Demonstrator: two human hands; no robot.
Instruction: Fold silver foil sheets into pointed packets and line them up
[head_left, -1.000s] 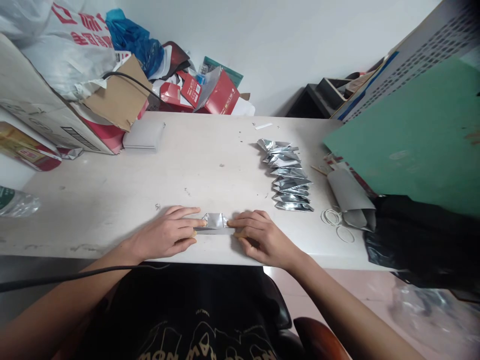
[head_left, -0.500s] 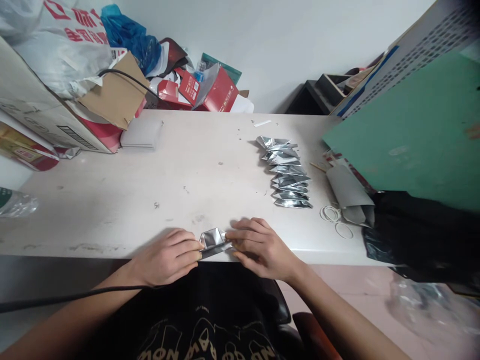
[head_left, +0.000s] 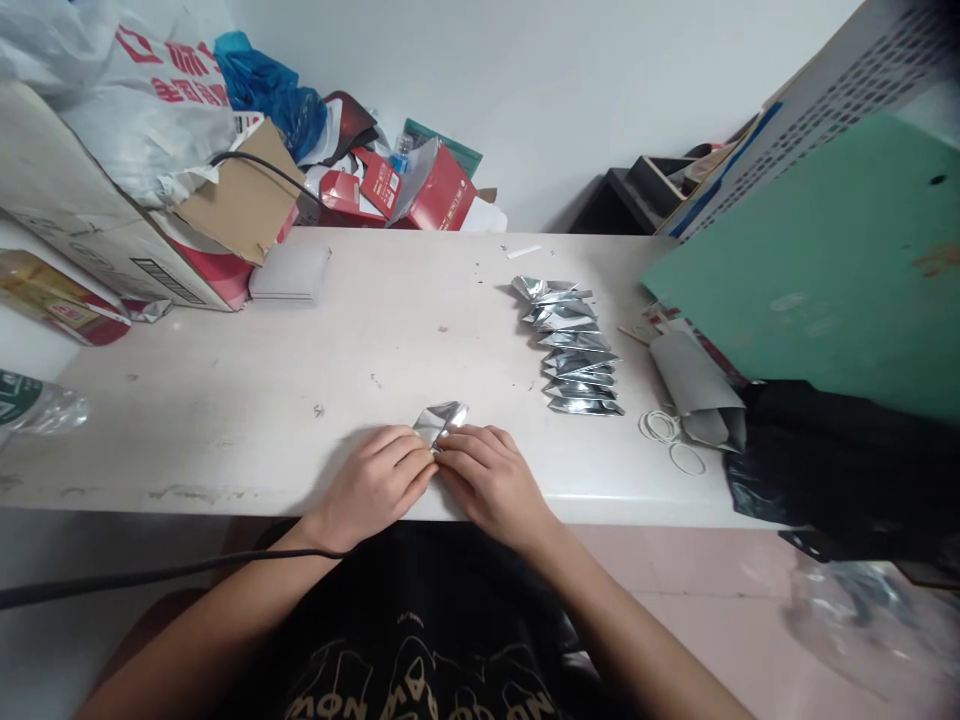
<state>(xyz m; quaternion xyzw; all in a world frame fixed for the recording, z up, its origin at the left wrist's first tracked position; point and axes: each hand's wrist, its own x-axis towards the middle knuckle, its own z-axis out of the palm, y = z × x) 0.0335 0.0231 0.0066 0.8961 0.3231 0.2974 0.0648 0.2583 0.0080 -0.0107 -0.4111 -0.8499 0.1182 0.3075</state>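
Observation:
Close to the table's front edge lies a folded piece of silver foil paper (head_left: 441, 420), its shiny upper part standing out beyond my fingers. My left hand (head_left: 384, 475) pinches its near left side with closed fingers. From the right, my right hand (head_left: 487, 475) presses on the same piece, thumb and fingertips together. The fingertips of both hands meet over its lower part, which is hidden. Farther right on the table, several folded silver foil pieces (head_left: 577, 345) lie in an overlapping column.
White rubber bands (head_left: 661, 427) and a rolled grey sheet (head_left: 694, 385) lie right of the foil column, near a black plastic bag (head_left: 817, 470). A green board (head_left: 817, 270) leans at right. Cartons (head_left: 112, 215) and red boxes (head_left: 442, 188) crowd the back left. A clear bottle (head_left: 45, 402) lies left.
Both hands have moved closer together and slightly away from the table's front edge. The foil piece went with them and now points away from me, rather than lying lengthwise between the hands.

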